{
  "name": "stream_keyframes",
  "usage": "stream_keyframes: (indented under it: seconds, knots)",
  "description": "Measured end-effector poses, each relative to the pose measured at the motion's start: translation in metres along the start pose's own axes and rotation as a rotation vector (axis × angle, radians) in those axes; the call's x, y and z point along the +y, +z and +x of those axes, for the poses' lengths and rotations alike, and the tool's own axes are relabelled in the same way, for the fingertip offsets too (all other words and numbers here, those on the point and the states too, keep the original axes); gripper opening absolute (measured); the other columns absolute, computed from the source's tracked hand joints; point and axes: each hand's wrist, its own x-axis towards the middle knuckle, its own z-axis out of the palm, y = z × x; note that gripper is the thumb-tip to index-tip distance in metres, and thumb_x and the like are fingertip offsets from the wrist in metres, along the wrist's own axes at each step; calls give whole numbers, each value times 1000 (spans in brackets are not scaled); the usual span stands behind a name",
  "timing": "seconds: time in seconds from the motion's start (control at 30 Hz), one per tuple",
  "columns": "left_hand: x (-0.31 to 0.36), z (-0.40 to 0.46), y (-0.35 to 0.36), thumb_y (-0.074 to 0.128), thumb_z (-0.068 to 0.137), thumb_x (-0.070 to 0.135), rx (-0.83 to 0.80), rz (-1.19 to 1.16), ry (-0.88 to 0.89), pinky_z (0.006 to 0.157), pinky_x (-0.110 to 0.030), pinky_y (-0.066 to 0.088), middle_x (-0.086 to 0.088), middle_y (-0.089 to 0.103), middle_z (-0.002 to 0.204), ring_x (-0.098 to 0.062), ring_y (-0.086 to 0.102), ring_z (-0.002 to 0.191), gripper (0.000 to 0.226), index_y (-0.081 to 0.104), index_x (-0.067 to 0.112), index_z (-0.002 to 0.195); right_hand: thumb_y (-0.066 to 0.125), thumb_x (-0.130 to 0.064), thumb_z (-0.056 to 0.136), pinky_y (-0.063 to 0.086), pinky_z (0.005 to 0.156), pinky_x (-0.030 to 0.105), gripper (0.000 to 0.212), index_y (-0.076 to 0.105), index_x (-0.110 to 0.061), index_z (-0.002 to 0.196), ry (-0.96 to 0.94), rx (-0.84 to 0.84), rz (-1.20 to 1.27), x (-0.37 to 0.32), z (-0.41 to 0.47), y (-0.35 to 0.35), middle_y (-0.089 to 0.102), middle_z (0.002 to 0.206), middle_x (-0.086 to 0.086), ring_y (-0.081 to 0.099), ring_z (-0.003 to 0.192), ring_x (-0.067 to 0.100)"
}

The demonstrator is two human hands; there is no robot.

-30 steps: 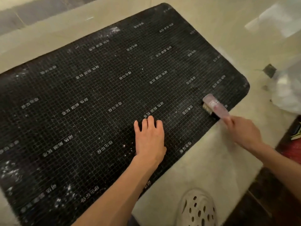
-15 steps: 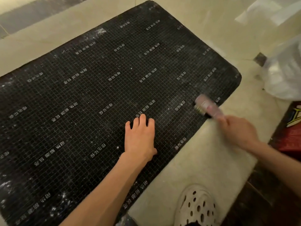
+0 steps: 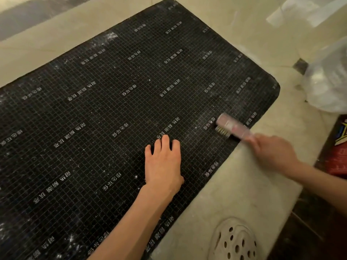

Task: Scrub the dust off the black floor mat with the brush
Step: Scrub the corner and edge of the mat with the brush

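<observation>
A large black floor mat [image 3: 116,113] with a white grid and white printed characters lies on the pale floor. White dust speckles its far edge and near-left corner. My left hand [image 3: 162,164] presses flat on the mat near its right edge, fingers straight. My right hand [image 3: 272,152] grips the handle of a pink brush [image 3: 231,127], blurred by motion. The brush's pale bristles touch the mat close to its right edge.
A clear plastic bag [image 3: 326,83] lies on the floor at the right. A red and dark packet [image 3: 338,147] sits at the right edge. My white perforated shoe [image 3: 234,241] stands on the pale floor [image 3: 234,184] below the mat.
The brush has slid a little inward along the mat's right edge, stroking in my right hand. My left hand stays pressed flat on the same spot. The camera has shifted slightly.
</observation>
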Motion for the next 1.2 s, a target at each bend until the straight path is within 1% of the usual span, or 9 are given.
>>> stream_keyframes:
  seconds: [0.2,0.33,0.43,0.53,0.7,0.83,0.97,1.07,1.2]
  knots:
    - [3,1,-2,85,70,49,-1,32,-2,121,-53,16,-14,16,158,-33,21,146,107,19,17,149,18,-58,101,45,65,39,71,66,-7,97,264,44,128,19,46,-7,67,91,24,63,81,41]
    - [6,5,-7,82,68,58,-30,68,2,121,-54,15,-15,16,158,-34,20,147,113,17,17,150,26,-52,103,40,60,34,49,58,-20,84,21,-32,183,-48,-14,-7,68,81,12,61,71,32]
    - [9,7,-8,82,67,61,-22,58,-11,121,-54,15,-15,18,158,-34,22,146,112,19,17,149,20,-57,101,47,60,34,52,55,-21,89,-93,-86,134,-53,-21,-11,64,77,5,63,71,28]
    - [13,6,-8,83,67,60,-20,64,-24,121,-53,17,-16,21,156,-34,24,145,110,22,16,147,21,-54,102,54,69,40,56,63,-18,107,67,-7,24,0,33,-7,69,91,17,66,81,36]
    - [16,8,-8,84,68,57,-35,54,-45,122,-54,14,-17,19,158,-35,22,146,111,21,15,148,22,-57,101,50,73,45,70,67,-3,104,437,59,178,35,79,-17,65,99,30,63,89,45]
    - [17,9,-8,85,69,54,-53,45,-56,122,-55,10,-18,16,159,-36,19,147,110,20,15,149,21,-53,102,42,56,34,57,59,-14,85,182,34,172,-37,21,-7,61,72,11,56,63,30]
    - [18,10,-8,85,71,50,-51,29,-65,122,-55,8,-18,14,159,-36,16,148,110,17,14,149,18,-61,98,35,53,33,50,49,-24,82,-103,-132,148,-84,-48,-18,46,62,-6,57,61,24]
    - [19,9,-7,84,72,48,-46,16,-68,122,-55,9,-19,13,159,-36,15,148,108,17,14,149,15,-61,98,44,59,33,57,56,-21,100,-68,-95,45,-50,-18,-15,66,81,8,66,76,31]
    - [19,7,-7,85,71,48,-38,12,-64,122,-56,11,-19,14,159,-36,15,148,107,19,14,148,17,-61,100,49,69,41,68,65,-14,104,218,92,-18,25,55,-13,67,93,26,66,84,42]
